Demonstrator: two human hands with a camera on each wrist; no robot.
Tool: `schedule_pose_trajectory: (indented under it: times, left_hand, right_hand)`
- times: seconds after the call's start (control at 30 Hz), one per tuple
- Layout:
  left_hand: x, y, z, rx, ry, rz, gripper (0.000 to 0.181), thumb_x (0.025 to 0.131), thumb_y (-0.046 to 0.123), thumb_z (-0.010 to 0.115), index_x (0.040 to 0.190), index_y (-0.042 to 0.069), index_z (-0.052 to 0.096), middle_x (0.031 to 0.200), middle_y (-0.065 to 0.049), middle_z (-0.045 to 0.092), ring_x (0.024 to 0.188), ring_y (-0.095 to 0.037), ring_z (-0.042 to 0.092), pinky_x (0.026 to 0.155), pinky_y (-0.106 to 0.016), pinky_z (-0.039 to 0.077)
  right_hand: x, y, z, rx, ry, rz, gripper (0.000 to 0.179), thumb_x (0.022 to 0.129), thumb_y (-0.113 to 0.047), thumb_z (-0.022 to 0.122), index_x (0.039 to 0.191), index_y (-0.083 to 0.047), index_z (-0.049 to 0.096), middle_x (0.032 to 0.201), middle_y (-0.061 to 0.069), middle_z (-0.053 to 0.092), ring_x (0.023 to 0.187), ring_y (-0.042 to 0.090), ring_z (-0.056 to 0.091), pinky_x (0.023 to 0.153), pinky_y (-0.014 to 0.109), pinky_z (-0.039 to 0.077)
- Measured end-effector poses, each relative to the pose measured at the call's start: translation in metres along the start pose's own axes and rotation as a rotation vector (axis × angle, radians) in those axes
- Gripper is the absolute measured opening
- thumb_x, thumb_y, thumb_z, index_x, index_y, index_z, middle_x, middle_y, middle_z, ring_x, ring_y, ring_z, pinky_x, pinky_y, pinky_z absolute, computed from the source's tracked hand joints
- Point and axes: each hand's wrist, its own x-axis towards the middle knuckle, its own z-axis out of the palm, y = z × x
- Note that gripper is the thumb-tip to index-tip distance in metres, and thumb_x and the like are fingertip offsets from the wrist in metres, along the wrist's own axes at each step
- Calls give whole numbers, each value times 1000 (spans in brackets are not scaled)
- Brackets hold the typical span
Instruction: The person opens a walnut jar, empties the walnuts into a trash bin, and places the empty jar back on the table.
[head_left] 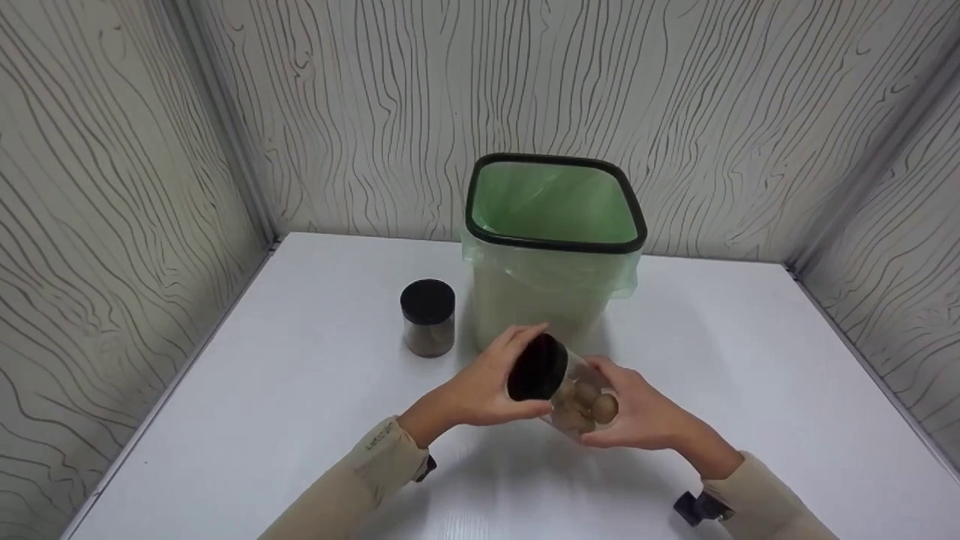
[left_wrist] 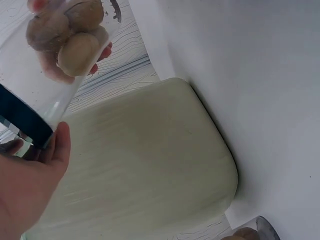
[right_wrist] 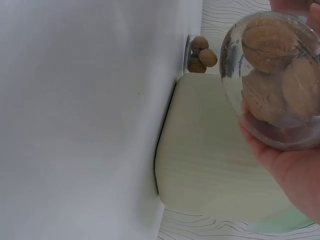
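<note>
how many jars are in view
2: one jar tilted between the left hand and right hand; the other jar upright on the table, beside the bin. Others could be hidden behind it.

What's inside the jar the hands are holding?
Brown walnut-like balls sit in the jar, away from its black lid. The right hand and lid hide some inside, so I can't count everything.

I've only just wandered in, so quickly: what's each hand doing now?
Left hand: holding the jar by its black lid.
Right hand: holding the same jar's other end.
</note>
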Motion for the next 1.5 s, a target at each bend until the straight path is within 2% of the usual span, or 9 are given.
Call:
schedule_pose_trajectory:
  times: [0.27, 0.5, 0.67, 0.8, 1.0, 1.1, 1.23, 1.37, 1.5]
  left_hand:
    - [1, 7, 5, -15, 44, -165, 90, 78, 58, 66, 149, 18, 26, 136, -2, 38, 112, -13, 45, 94, -35, 43]
    - [2, 11, 8, 8, 69, -225, 92, 78, 63, 62, 149, 15, 27, 132, -4, 41, 109, -14, 47, 92, -35, 44]
    - [0, 16, 6, 56, 45, -261, 98, 77, 71, 55, 150, 14, 22, 134, -7, 40, 114, -17, 45, 95, -40, 42]
    - [-2, 15, 1, 34, 2, -220, 102, 76, 65, 63, 153, 19, 14, 143, -6, 33, 124, -18, 40, 100, -44, 37]
    - [-5, 9, -2, -51, -46, 10, 102, 73, 51, 76, 152, 28, 15, 150, 0, 22, 131, -14, 32, 103, -40, 35]
    - [-5, 8, -3, -49, -44, 68, 97, 75, 49, 75, 151, 28, 18, 149, 0, 25, 128, -13, 34, 101, -37, 37]
    - [-5, 10, -4, -39, -21, 67, 92, 77, 46, 75, 150, 26, 22, 144, -1, 30, 121, -13, 39, 97, -33, 40]
    - [-6, 10, -1, -42, 8, 37, 91, 76, 48, 74, 149, 27, 24, 141, 0, 33, 117, -12, 41, 95, -32, 42]
    - [-6, 12, 1, -42, 36, -6, 90, 76, 52, 72, 148, 28, 25, 138, 1, 35, 115, -12, 43, 94, -32, 43]
  right_hand:
    - [2, -1, 2, -53, 43, -31, 80, 69, -46, 82, 130, -11, 44, 120, -8, 55, 104, 10, 55, 84, 35, 49]
    - [2, -1, 3, -88, 67, -43, 82, 67, -46, 82, 129, -9, 44, 119, -8, 55, 102, 9, 55, 83, 34, 50]
    - [2, -1, 3, -135, 79, -56, 85, 67, -51, 81, 131, -9, 43, 121, -7, 54, 103, 8, 54, 84, 35, 49]
    - [0, 1, 1, -104, 57, -55, 84, 68, -48, 81, 133, -14, 41, 123, -7, 54, 106, 9, 54, 86, 36, 49]
    - [-1, 4, -1, 43, -29, -91, 85, 70, -37, 83, 139, -22, 36, 132, -3, 51, 114, 16, 53, 91, 38, 46]
    - [0, 3, -2, 61, -61, -92, 86, 71, -36, 83, 140, -23, 34, 134, -3, 49, 116, 17, 52, 93, 37, 45]
    - [0, 1, -2, 51, -57, -82, 85, 71, -35, 83, 140, -21, 36, 134, -2, 49, 116, 18, 51, 92, 38, 45]
    - [-1, -1, -2, 25, -41, -65, 83, 70, -39, 83, 138, -21, 38, 132, -5, 49, 115, 16, 51, 92, 39, 45]
    - [-1, -2, -2, -11, -20, -45, 82, 69, -43, 82, 135, -15, 41, 130, -5, 51, 113, 14, 51, 90, 40, 46]
